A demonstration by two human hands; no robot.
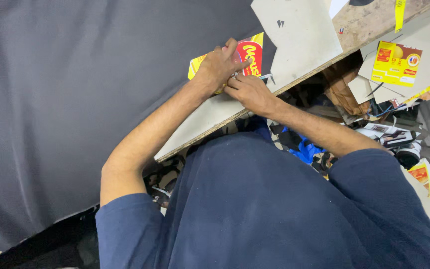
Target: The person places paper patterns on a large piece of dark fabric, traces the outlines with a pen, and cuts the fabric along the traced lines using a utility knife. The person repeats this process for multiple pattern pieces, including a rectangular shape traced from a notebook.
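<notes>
Yellow-and-red printed cardboard sheet (247,52) lies flat on grey board counter (210,117), at its far edge against dark grey fabric (65,99). Left hand (218,65) presses down on it, fingers spread. Right hand (250,92) pinches a small metal tool (265,77) at the sheet's near edge.
</notes>
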